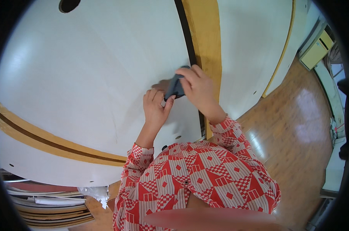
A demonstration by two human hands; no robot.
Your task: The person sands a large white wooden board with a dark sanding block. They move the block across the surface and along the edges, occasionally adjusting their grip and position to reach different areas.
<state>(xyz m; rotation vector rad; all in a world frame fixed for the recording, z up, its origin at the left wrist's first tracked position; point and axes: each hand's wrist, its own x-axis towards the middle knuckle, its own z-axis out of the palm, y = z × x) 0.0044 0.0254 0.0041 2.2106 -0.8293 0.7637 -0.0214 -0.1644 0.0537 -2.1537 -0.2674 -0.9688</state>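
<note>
A small dark grey piece (175,85), which looks like folded fabric, is held between my two hands above the white tabletop. My left hand (154,107) pinches its lower left corner, with the thumb along the near edge. At the upper right, my right hand (199,89) has its fingers curled over the piece's top edge. The right fingers and palm cover part of it, so its full shape is hidden. A brownish shadow falls on the table beside it, just beyond my left fingers.
The white tabletop (85,77) has a round hole (69,4) at its far left. A dark gap and a yellowish wooden strip (207,50) divide it from another white panel (251,50). Stacked boards (51,213) and clear plastic (99,192) lie at lower left; a yellow cabinet (317,50) stands far right.
</note>
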